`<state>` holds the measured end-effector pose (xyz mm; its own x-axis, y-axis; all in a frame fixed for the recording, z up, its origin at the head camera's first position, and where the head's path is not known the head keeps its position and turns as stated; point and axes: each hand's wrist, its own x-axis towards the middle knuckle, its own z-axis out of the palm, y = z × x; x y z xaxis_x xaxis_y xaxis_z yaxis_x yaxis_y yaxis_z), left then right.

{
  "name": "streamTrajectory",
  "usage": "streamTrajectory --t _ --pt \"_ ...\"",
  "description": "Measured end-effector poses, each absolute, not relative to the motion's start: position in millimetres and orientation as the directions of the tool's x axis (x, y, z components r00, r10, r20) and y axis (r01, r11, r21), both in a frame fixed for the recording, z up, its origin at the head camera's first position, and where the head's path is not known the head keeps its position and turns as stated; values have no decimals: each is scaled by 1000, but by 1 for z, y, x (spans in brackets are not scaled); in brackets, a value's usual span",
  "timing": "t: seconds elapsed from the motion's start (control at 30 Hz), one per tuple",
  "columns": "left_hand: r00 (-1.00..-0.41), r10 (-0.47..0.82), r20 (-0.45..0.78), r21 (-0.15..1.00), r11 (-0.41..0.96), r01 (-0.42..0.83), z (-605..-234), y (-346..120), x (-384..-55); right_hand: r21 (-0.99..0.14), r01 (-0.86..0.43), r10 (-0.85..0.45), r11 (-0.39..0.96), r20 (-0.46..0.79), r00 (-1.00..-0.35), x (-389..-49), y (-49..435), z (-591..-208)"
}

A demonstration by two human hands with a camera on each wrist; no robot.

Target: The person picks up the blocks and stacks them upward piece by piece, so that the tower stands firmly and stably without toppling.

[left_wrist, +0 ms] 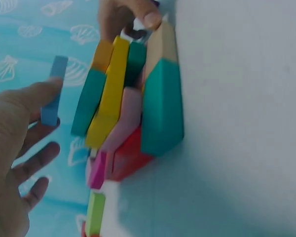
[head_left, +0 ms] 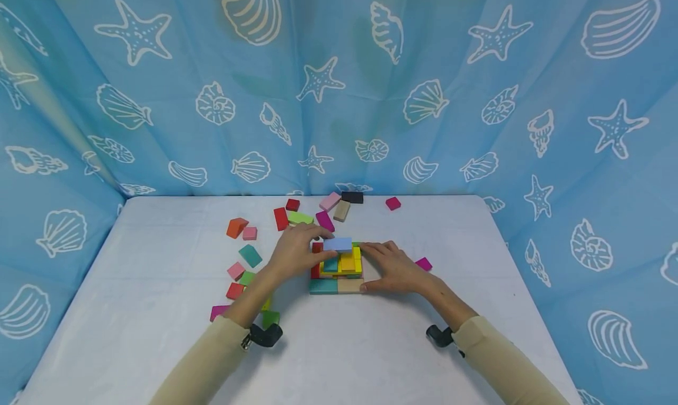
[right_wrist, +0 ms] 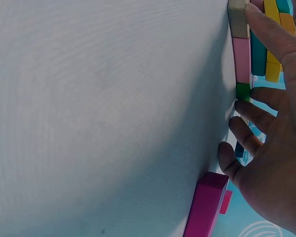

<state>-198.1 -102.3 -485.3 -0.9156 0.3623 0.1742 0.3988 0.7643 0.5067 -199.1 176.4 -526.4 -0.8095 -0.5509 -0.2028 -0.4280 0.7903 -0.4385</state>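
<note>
A light blue block (head_left: 338, 245) is pinched between thumb and fingers of my left hand (head_left: 292, 253), held over a layered stack of wooden blocks. In the left wrist view that blue block (left_wrist: 53, 94) stands apart from the stack. The stack's bottom layer shows a teal block (head_left: 323, 286) and a tan block (head_left: 349, 285) in front, with red blocks (head_left: 316, 269) at the left. Higher up lie yellow blocks (head_left: 357, 262) and a small teal block (head_left: 331, 265). My right hand (head_left: 396, 268) rests along the stack's right side, fingers extended, thumb at the tan block (right_wrist: 238, 19).
Loose blocks in several colours lie left of the stack, among them a teal one (head_left: 250, 255) and an orange one (head_left: 236, 228). Behind it are a black block (head_left: 352, 197) and a magenta block (head_left: 325, 221). Another magenta block (head_left: 424, 264) lies beyond my right hand. A blue curtain (head_left: 339, 122) borders the white table (head_left: 169, 334).
</note>
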Motion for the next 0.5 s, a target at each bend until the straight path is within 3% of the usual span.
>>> streamTrajectory --t 0.5 --pt "-940 321 113 522 786 331 -491 -89 -195 -409 -437 -548 801 -207 -811 -199 176 -527"
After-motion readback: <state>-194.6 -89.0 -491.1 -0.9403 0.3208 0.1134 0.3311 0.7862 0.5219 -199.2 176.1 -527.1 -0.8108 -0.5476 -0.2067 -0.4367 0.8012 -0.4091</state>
